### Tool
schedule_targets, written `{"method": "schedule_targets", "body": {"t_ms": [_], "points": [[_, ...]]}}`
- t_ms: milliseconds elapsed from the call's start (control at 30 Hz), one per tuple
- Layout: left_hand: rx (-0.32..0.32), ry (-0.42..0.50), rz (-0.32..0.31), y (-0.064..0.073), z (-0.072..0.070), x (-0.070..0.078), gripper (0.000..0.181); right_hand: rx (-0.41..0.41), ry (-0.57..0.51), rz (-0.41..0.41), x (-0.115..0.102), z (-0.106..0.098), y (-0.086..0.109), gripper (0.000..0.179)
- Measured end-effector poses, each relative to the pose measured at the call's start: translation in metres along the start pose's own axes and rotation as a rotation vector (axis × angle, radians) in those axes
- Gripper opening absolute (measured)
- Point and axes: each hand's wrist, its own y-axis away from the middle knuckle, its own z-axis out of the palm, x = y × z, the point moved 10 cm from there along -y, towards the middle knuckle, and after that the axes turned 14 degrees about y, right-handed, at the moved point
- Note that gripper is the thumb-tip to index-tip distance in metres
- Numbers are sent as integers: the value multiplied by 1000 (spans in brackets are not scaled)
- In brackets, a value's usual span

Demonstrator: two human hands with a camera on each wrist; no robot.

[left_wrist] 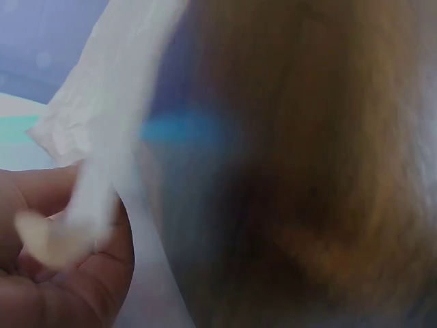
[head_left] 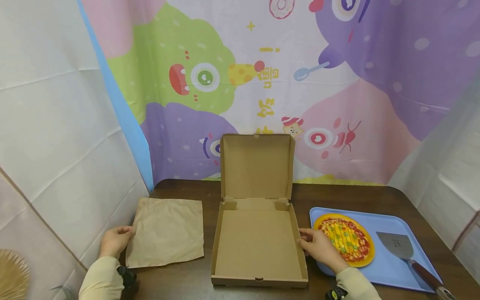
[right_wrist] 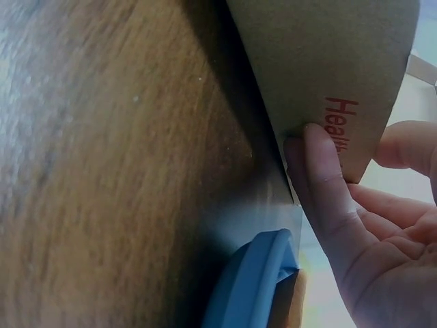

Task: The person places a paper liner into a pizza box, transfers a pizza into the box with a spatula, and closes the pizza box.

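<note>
Pinched at its left edge by my left hand is a crinkled sheet of brown paper, left of the box in the head view. The left wrist view shows that paper's pale edge between thumb and fingers, partly blurred. An open cardboard pizza box stands in the middle, its lid upright at the back. My right hand grips the box's right side wall. In the right wrist view, fingers lie against the printed outer wall and the thumb is at its upper edge.
A blue tray lies at the right, close to my right hand. It bears a toy pizza and a metal spatula, whose handle juts past the tray's front edge. Behind the dark table hangs a cartoon curtain.
</note>
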Motion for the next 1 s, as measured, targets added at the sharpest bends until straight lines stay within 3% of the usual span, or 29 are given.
{"method": "schedule_targets", "body": {"t_ms": [233, 433, 633, 800, 900, 1000], "points": [[67, 164, -62, 5, -1, 3, 40, -5, -9, -9, -3, 0, 1, 47], [91, 303, -127, 11, 2, 5, 30, -9, -18, -12, -1, 0, 1, 47], [37, 476, -162, 20, 11, 15, 5, -10, -39, -38, -1, 0, 2, 47], [-60, 602, -169, 28, 29, 28, 13, -4, -46, -42, 1, 1, 2, 47], [-111, 622, -176, 33, 43, 33, 5, -2, -50, -47, 1, 1, 2, 47], [-144, 614, -178, 37, 57, 38, 18, 1, -56, -47, 2, 1, 3, 47]]}}
